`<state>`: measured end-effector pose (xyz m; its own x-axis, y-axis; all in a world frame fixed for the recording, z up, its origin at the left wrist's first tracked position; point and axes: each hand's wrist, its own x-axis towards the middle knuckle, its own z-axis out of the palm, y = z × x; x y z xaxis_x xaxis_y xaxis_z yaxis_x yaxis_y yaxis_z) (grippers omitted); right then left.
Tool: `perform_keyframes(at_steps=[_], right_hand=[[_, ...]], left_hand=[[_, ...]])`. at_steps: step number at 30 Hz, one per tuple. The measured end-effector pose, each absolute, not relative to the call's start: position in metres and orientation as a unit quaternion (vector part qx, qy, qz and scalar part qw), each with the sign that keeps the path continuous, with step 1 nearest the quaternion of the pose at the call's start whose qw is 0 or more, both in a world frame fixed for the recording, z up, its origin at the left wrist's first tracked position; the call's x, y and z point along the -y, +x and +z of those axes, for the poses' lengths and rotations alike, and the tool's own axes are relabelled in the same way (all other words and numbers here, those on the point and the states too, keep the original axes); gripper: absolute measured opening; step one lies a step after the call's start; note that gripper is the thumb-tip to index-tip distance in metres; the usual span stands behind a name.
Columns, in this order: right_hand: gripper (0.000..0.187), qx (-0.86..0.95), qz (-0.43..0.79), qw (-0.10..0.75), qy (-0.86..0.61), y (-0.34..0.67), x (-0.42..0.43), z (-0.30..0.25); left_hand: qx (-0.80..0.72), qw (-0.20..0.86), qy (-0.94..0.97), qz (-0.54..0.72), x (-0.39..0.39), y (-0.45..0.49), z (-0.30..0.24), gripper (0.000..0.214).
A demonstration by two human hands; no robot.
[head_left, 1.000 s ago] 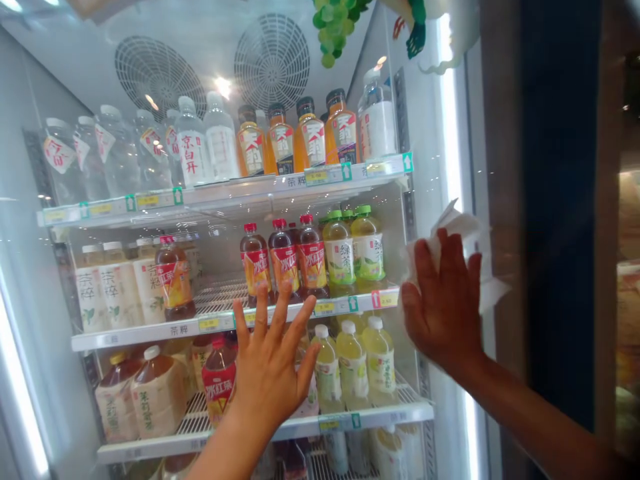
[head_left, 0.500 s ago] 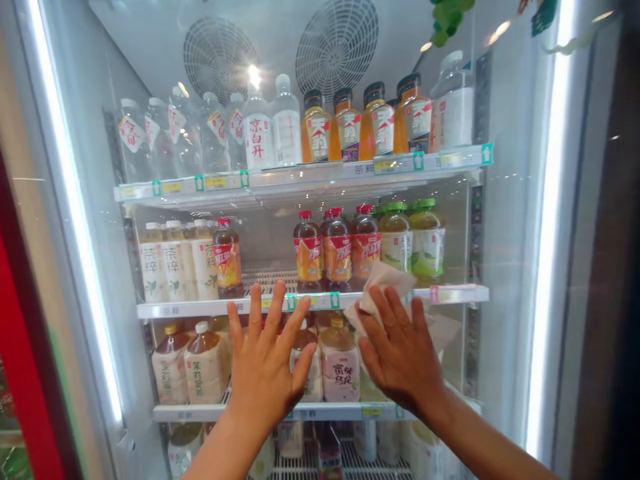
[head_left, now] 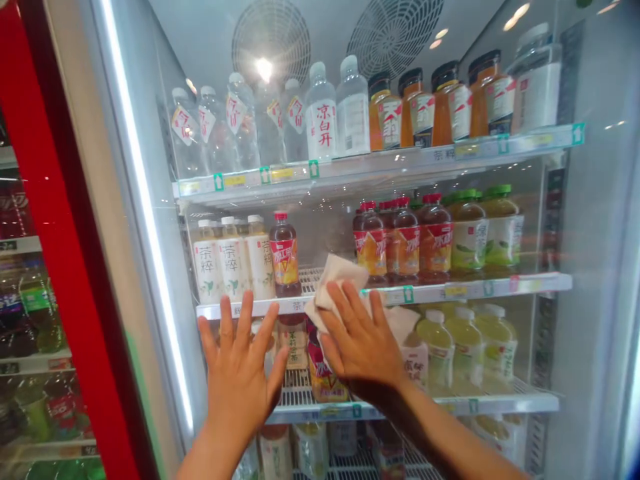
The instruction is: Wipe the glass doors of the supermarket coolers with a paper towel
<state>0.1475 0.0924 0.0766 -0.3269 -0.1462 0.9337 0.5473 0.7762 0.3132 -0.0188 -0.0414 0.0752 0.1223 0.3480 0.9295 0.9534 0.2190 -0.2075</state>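
Observation:
My left hand (head_left: 240, 380) is held up with its fingers spread, appearing to lie flat on the clear glass (head_left: 325, 223) of a drinks fridge. It holds nothing. Under my right hand (head_left: 367, 347) is a crumpled off-white paper towel (head_left: 341, 270), pressed toward the same glass; parts of it stick out above the fingers and to the right of the wrist. Behind the glass, near the right fingers, stand red-capped iced tea bottles (head_left: 404, 243). White-labelled tea bottles (head_left: 230, 260) stand behind and above my left fingertips.
Inside the fridge, clear water bottles (head_left: 320, 113) and black-capped amber bottles (head_left: 450, 107) fill the top shelf. Green-yellow bottles (head_left: 465, 347) stand lower right. A bright light strip (head_left: 143, 200) runs down the left side. Beyond a red frame (head_left: 65, 267) is another stocked fridge.
The view has turned left, so the shelves sit further right. My right hand has slid the paper towel leftward across the glass. My left hand, still spread, also lies further left along the shelves.

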Motion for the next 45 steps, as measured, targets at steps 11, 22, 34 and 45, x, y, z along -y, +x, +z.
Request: perform_keyframes(at_steps=[11, 22, 34, 45], right_hand=[[0.037, 0.742, -0.300, 0.581, -0.148, 0.099, -0.065, 0.075], [0.040, 0.739, -0.290, 0.568, -0.215, 0.144, -0.088, 0.027], [0.071, 0.683, -0.314, 0.590, -0.296, 0.257, -0.143, -0.036], [0.078, 0.663, -0.268, 0.633, -0.297, 0.370, -0.216, -0.020]], left_hand=[[0.577, 0.514, -0.557, -0.304, 0.048, -0.061, 0.069, 0.081], [0.565, 0.462, -0.588, -0.348, 0.026, -0.011, 0.054, 0.086], [0.578, 0.438, -0.533, -0.435, -0.048, 0.137, 0.009, 0.089], [0.628, 0.451, -0.485, -0.410, -0.120, 0.248, -0.010, 0.090]])
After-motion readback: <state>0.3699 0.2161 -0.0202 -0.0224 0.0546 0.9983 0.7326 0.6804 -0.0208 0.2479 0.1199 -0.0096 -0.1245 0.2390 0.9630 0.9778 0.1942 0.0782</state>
